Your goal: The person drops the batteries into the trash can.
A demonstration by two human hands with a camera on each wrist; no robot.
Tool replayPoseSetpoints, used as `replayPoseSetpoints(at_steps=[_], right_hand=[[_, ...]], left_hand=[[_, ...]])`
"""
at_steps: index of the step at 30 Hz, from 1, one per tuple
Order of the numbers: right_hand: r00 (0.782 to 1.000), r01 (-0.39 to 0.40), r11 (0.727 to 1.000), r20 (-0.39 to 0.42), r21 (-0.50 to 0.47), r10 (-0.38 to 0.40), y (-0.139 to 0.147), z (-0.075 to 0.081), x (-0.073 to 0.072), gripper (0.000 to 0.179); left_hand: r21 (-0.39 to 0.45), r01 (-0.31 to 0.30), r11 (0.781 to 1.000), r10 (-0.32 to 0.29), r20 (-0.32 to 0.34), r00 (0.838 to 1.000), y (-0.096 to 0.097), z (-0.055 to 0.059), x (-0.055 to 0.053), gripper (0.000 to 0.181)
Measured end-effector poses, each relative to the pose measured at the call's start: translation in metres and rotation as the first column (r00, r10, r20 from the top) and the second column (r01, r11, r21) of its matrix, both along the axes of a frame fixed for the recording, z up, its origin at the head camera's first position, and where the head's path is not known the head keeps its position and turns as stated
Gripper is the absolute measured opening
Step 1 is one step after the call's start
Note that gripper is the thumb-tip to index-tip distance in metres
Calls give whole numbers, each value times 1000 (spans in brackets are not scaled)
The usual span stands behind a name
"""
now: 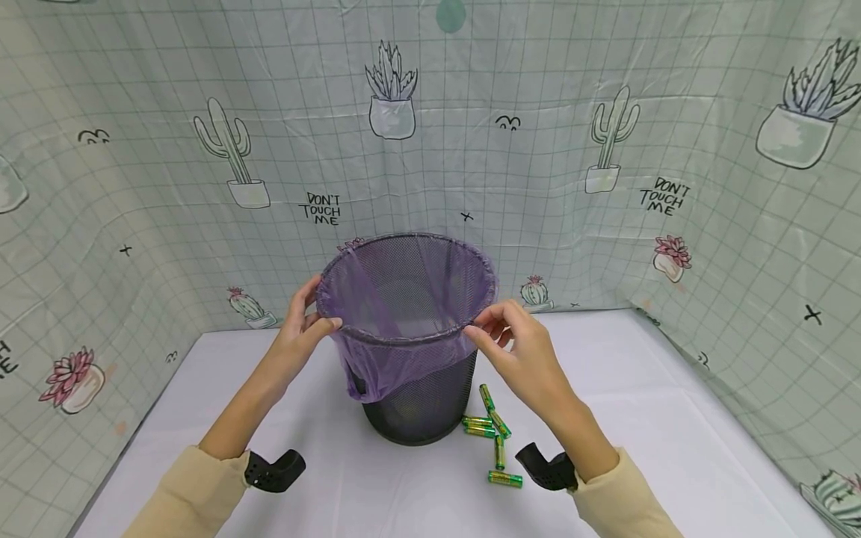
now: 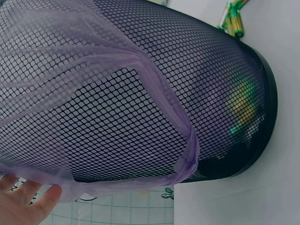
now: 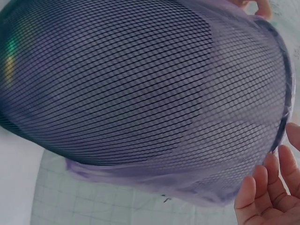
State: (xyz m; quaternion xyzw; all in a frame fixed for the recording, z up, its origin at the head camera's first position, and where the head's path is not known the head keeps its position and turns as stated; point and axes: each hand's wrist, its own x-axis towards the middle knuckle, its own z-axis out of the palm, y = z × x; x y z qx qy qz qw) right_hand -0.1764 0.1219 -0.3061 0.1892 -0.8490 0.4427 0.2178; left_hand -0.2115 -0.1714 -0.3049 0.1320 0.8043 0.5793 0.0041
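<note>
A black mesh trash can [image 1: 420, 403] stands upright on the white table. A thin purple trash bag [image 1: 397, 366] lines it, its edge folded outward over the rim and hanging loosely down the outside. At the rim's left side, my left hand [image 1: 299, 329] holds the bag, thumb toward the front and fingers farther back; in the left wrist view its fingertips [image 2: 52, 194] touch the purple film. My right hand [image 1: 514, 340] pinches the bag at the rim's front right, with thumb and index finger together. The right wrist view shows its curled fingers [image 3: 262, 183] beside the rim.
Several green-and-gold batteries [image 1: 499, 452] lie on the white tabletop [image 1: 323, 478] just right of the can's base. Blurred green and yellow shows through the mesh in both wrist views. A cactus-printed cloth [image 1: 430, 179] encloses the back and sides.
</note>
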Motion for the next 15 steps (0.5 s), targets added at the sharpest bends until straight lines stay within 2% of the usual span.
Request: replayPoseSetpoints(at_steps=[7,15], right_hand=[[999,41,999,36,11,-41,14,-24,1,13],[989,84,995,120,54,-90,28,-50,5,11]], left_hand=[[-2,-1,1000,1,3,1000,0,0,0,76],[-7,-5,1000,5,5,1000,0,0,0,76]])
